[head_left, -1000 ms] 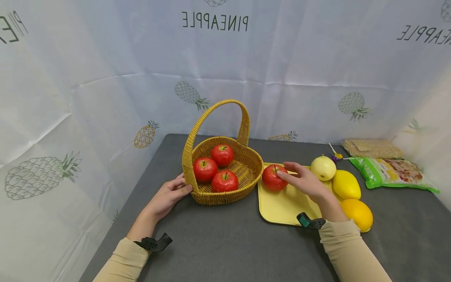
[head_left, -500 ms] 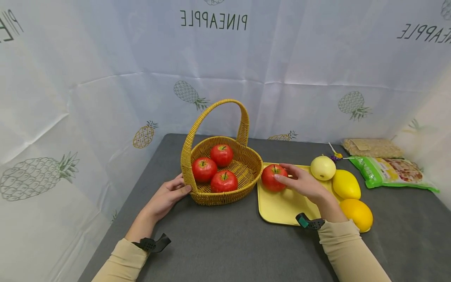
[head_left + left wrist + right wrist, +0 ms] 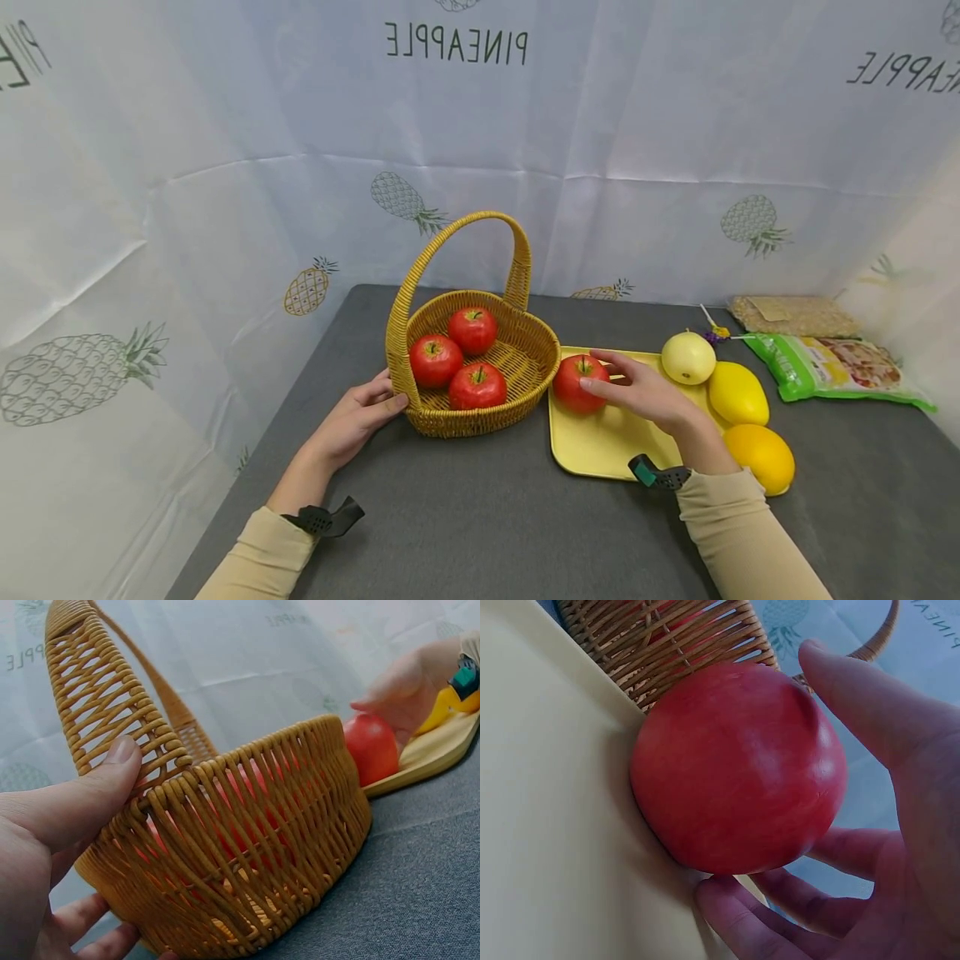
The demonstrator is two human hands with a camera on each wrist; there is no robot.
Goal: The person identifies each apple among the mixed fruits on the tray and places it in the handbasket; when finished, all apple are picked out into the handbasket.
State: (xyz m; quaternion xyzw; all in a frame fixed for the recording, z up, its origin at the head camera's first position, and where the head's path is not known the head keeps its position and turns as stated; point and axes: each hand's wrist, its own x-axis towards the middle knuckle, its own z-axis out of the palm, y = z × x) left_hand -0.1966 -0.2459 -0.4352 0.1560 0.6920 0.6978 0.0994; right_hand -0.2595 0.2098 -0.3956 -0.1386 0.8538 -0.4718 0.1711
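Observation:
A woven wicker basket [image 3: 457,423] with a tall arched handle stands on the table, holding several red apples [image 3: 478,386] at its left side. My left hand [image 3: 360,421] grips its left end, the thumb over the handle's base and the fingers against the outer wall, as the left wrist view shows. At the basket's right, another red apple [image 3: 735,772] sits at the left edge of a yellow tray [image 3: 600,450]. My right hand [image 3: 645,392] holds that apple, thumb near its top and fingers curled around the far side.
A pale yellow-green round fruit [image 3: 687,358], a yellow mango-like fruit [image 3: 738,393] and an orange-yellow fruit [image 3: 761,458] lie along the tray's right. Beyond them are a green food packet [image 3: 840,367], a brown packet [image 3: 795,317] and small lollipop-like sticks [image 3: 716,332].
My right hand and the apple it holds have shifted slightly left toward the basket. The left hand and the basket have stayed in place.

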